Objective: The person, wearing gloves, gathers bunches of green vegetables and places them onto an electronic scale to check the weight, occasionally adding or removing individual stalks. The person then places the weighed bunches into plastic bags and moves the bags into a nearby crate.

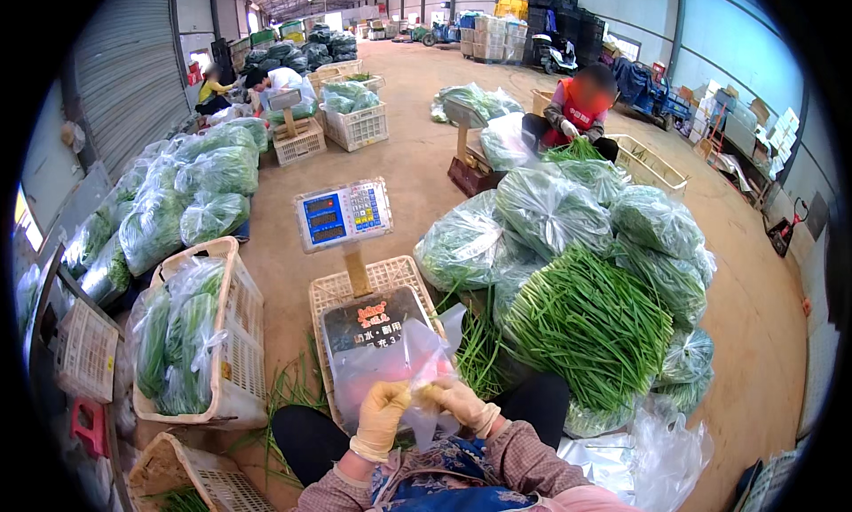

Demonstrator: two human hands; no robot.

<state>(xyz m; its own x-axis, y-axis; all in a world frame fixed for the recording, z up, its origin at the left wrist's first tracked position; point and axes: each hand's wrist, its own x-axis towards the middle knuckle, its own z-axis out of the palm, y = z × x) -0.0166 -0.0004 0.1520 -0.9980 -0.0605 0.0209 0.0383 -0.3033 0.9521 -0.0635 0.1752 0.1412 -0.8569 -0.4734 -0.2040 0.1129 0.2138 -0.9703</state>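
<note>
My left hand and my right hand, both in pale rubber gloves, pinch a clear plastic bag in front of my lap. The bag looks limp, and part of it spreads over the black platform of a digital scale. That scale rests on an upturned plastic crate, and its display panel stands up on a post behind. Close on my right is a large bunch of green chives or similar leafy stalks, cut ends facing left. The fingertips are partly hidden by the plastic.
Filled bags of greens are heaped at the right. A crate with bagged greens stands left; another crate lies lower left. Loose plastic bags lie lower right. A person in a red vest handles greens beyond the heap.
</note>
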